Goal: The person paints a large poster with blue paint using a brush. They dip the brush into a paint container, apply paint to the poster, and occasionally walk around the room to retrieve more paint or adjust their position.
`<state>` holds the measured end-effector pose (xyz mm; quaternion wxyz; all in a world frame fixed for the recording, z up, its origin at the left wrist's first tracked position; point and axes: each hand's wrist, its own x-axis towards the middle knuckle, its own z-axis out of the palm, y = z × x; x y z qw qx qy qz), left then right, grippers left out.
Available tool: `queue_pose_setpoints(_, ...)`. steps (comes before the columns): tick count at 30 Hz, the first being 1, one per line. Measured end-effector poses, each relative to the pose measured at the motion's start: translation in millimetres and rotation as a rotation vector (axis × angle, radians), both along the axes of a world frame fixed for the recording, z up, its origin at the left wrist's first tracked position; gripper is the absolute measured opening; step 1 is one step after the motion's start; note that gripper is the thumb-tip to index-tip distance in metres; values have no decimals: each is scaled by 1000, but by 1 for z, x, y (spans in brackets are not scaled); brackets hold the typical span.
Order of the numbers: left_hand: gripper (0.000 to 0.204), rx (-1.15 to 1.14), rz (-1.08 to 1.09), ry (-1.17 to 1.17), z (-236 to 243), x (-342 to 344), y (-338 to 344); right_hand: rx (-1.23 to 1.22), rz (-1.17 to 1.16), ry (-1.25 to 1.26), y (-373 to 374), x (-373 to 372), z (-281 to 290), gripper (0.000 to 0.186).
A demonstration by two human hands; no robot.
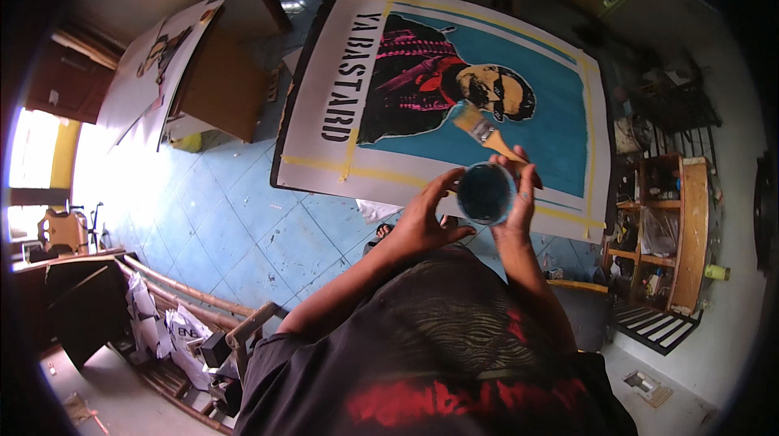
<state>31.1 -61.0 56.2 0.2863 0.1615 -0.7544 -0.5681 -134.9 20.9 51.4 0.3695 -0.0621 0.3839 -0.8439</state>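
Note:
My right hand (pixel 518 196) is closed around the right side of a clear cup of dark teal paint (pixel 485 195). A flat paintbrush (pixel 484 129) with a yellowish wooden handle is also held in it, bristles tilted up and to the left over the painting. At the cup's left side, my left hand (pixel 426 217) has its thumb and fingers spread apart; its fingertips are close to the rim, and contact is hard to make out. Beyond both hands lies a large painting (pixel 552 144) showing a figure in a dark jacket and red scarf on teal, with yellow tape (pixel 389 174) along its borders.
Another picture board (pixel 154 71) leans at the far left above blue floor tiles (pixel 235 225). Bamboo poles (pixel 195 298) and white bags (pixel 185 338) lie at lower left. A wooden shelf (pixel 686 233) with clutter stands right, beside a black rack (pixel 657 326).

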Motion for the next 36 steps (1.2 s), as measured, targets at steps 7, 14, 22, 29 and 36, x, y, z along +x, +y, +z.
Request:
queue_pose_setpoints(7,103,-56,112,-54,-5,8,0,109,53,-70,-14,28,17,47)
queue_pose_setpoints(14,106,-35,66,-17,-7,15,1,89,96,68,-7,34,16,54)
queue_pose_setpoints(22,106,8,166,71,-26,20,-2,135,-5,474,5,12,17,64)
queue_pose_setpoints(29,106,-190,393,-89,-52,40,-16,262,133,1341,40,-3,60,34)
queue_pose_setpoints(36,101,-272,455,-160,-55,48,-17,200,424,1792,16,28,100,29)
